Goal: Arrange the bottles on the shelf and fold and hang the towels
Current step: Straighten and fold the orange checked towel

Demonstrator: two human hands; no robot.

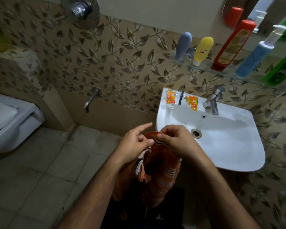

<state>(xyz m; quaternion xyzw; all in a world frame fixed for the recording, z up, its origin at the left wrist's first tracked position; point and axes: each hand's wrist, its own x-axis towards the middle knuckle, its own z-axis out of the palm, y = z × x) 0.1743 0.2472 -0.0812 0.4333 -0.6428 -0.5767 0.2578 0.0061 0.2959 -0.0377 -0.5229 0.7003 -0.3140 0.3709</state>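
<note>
The orange striped towel is held up beside the sink's front-left edge, its top edge pinched by the right hand and the left hand, presumably so corners can be matched for folding. Bottles are already stood on the shelf.

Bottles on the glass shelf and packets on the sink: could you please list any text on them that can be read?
Nothing can be read with certainty.
Orange sachet on the white sink: red lettering, blurred.
Orange-and-white carton: print too small.
Yellow bottle: white sticker with red marks, unreadable.
Red bottle: yellow label, blurred.
Blue pump bottle and green bottle: print blurred.
</note>
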